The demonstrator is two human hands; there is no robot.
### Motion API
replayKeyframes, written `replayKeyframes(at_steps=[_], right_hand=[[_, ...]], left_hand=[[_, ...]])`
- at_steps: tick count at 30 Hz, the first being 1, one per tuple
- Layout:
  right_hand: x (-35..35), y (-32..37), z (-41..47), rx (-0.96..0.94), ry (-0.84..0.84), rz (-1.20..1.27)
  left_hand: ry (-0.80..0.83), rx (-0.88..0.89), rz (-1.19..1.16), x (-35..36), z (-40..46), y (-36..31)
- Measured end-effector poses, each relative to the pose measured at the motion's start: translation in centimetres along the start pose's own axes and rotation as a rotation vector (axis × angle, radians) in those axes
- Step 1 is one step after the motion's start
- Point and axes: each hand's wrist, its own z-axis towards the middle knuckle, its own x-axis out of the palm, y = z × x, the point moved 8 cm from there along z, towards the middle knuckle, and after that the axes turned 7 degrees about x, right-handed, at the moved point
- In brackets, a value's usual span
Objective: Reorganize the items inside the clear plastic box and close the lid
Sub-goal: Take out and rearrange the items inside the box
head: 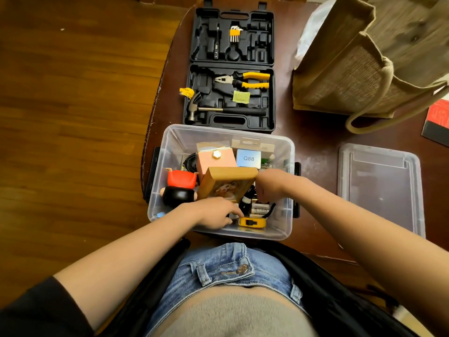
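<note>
The clear plastic box stands open on the table right in front of me, packed with small items. Both my hands are inside it. My right hand grips the right end of a tan cardboard box that is tilted up. My left hand reaches down near the box's front, its fingertips by a yellow tape measure; whether it holds anything is hidden. A red and black figurine, a pink box, a blue Q88 box and several batteries lie inside. The clear lid lies flat to the right.
An open black tool case with pliers, a hammer and hex keys lies just behind the box. A jute bag stands at the back right, a red booklet at the right edge. Wooden floor lies to the left of the table edge.
</note>
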Motion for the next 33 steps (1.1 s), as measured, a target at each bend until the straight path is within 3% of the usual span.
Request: replayKeyframes(at_steps=[5,11,13,16,18,22,26,29,33], right_hand=[[-2.9,-1.8,-1.0,0.102,-0.081,0.087],[-7.0,-0.4,-2.3,0.024,-0.200,0.240],[-9.1,0.9,-2.6,-0.049,-0.320,0.342],[-11.3,3.6,-2.8,-0.189,-0.447,0.555],[-11.9,5.8,-2.4,-0.286,-0.447,0.597],[-11.5,10.1,-0.6,-0.419,-0.372,0.329],[-11.1,11.6,1.4,-0.376,-0.343,-0.012],[-11.4,12.5,2.7,-0.322,-0.353,-0.196],[-9.7,14.4,5.6,-0.335,-0.183,-0.275]], left_hand=[[-0.078,0.013,-0.099,-2.1,-1.5,0.0],[-0.269,0.073,-0.482,-6.7,-5.9,0.3],[-0.548,0.045,-0.586,-9.0,-7.8,1.8],[-1.216,-0.088,-0.553,-12.0,-12.3,5.3],[-1.423,-0.230,-0.374,-12.4,-14.4,6.4],[-1.232,-0.273,-0.023,-11.9,-13.8,6.7],[-1.104,-0.313,0.185,-10.4,-13.3,7.4],[-1.145,-0.447,-0.004,-9.5,-14.1,9.9],[-1.170,-0.384,-0.358,-8.2,-13.5,12.1]])
